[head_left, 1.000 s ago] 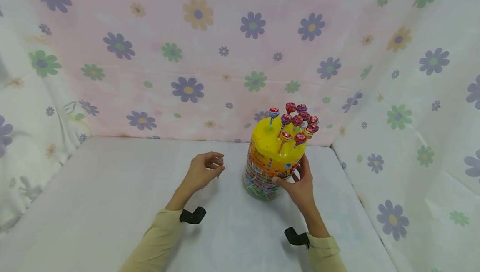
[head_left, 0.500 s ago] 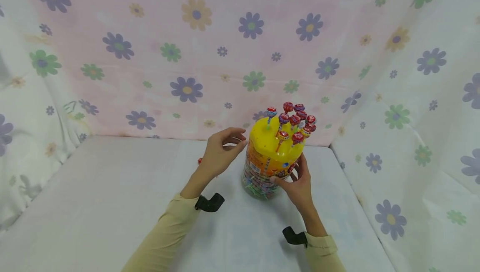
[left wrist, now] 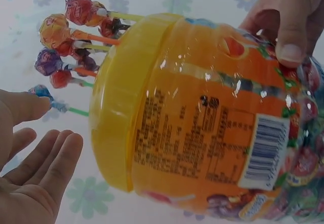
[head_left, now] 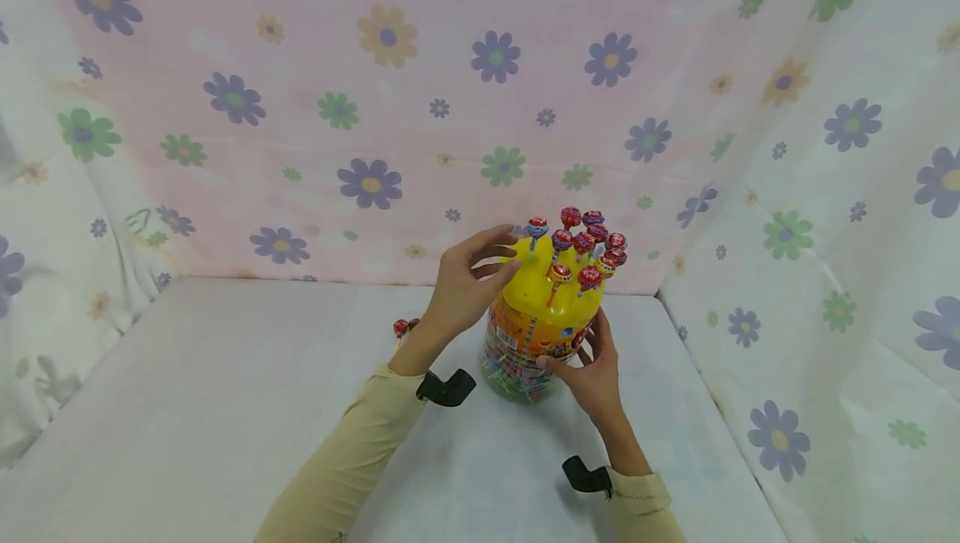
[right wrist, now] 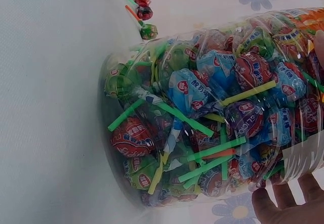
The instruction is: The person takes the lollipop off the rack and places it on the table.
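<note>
A clear candy jar (head_left: 517,343) with an orange label stands on the table, full of wrapped lollipops (right wrist: 190,90). Its yellow lid (left wrist: 116,102) has several lollipops (head_left: 583,243) stuck upright in it by their sticks. My right hand (head_left: 596,372) grips the jar's right side, thumb in front and fingers round the back. My left hand (head_left: 472,281) hovers at the lid's left edge, its fingers and thumb apart. Nearest to it is a blue-wrapped lollipop (left wrist: 43,92) on a green stick; a digit overlaps it in the left wrist view, and contact cannot be told.
A few loose lollipops (right wrist: 144,12) lie on the white table (head_left: 225,410) left of the jar, partly behind my left forearm in the head view. Flower-patterned cloth (head_left: 420,127) hangs at the back and both sides.
My left hand has moved right and up from above the table to the lid's edge, uncovering loose lollipops behind it. My right hand keeps its grip on the jar.
</note>
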`<move>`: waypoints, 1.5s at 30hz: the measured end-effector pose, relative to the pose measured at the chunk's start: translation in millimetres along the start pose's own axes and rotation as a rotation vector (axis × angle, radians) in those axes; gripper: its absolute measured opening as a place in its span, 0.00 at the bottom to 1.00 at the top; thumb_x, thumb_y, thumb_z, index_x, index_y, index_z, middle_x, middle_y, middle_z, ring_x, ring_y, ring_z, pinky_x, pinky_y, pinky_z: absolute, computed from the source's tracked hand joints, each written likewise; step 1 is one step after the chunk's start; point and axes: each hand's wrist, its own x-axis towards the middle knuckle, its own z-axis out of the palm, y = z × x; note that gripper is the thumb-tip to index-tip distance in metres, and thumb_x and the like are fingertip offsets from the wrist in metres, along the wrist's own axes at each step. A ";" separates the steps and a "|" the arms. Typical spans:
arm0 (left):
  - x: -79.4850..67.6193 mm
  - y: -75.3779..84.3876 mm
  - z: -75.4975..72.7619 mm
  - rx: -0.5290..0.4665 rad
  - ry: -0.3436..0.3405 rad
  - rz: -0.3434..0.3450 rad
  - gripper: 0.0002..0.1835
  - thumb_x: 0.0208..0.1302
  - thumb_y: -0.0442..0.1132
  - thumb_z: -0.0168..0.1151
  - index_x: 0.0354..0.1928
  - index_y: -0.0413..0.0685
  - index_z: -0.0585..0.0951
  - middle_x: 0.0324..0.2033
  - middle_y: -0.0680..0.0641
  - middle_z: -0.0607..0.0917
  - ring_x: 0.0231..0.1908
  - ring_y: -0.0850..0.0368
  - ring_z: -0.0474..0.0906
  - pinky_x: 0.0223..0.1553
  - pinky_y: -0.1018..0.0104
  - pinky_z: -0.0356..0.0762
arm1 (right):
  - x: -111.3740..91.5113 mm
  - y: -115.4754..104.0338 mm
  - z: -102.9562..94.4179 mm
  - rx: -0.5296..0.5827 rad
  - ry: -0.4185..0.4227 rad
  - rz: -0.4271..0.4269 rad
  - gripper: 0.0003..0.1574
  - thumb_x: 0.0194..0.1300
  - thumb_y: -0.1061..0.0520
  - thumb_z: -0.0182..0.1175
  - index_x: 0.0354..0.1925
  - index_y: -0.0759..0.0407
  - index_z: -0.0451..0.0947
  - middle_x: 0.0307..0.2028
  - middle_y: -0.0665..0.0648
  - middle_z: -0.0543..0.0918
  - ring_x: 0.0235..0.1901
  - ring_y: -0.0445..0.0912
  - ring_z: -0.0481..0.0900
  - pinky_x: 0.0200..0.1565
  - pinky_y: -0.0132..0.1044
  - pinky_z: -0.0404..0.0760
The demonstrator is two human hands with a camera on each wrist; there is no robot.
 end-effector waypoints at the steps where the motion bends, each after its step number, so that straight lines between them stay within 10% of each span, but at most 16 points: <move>1: 2.4 0.4 2.0 -0.012 -0.002 0.006 0.25 0.68 0.28 0.65 0.66 0.37 0.76 0.55 0.37 0.83 0.54 0.44 0.83 0.55 0.61 0.83 | 0.3 0.4 -0.1 -0.002 0.002 -0.003 0.64 0.57 0.59 0.77 0.80 0.44 0.49 0.74 0.54 0.63 0.74 0.57 0.62 0.72 0.60 0.64; 25: 13.4 -3.8 28.5 0.000 0.063 0.109 0.20 0.67 0.26 0.64 0.61 0.34 0.79 0.45 0.36 0.85 0.47 0.43 0.84 0.53 0.58 0.85 | -4.0 -1.4 0.0 0.004 0.001 0.002 0.63 0.58 0.58 0.77 0.80 0.44 0.50 0.74 0.54 0.64 0.73 0.57 0.63 0.71 0.60 0.65; 45: 18.1 16.0 28.0 -0.035 0.247 0.208 0.16 0.68 0.26 0.63 0.57 0.34 0.79 0.44 0.37 0.85 0.42 0.45 0.85 0.44 0.62 0.87 | -0.2 -0.3 -1.4 0.003 -0.010 0.000 0.64 0.58 0.60 0.76 0.80 0.43 0.49 0.73 0.54 0.64 0.73 0.57 0.63 0.72 0.61 0.64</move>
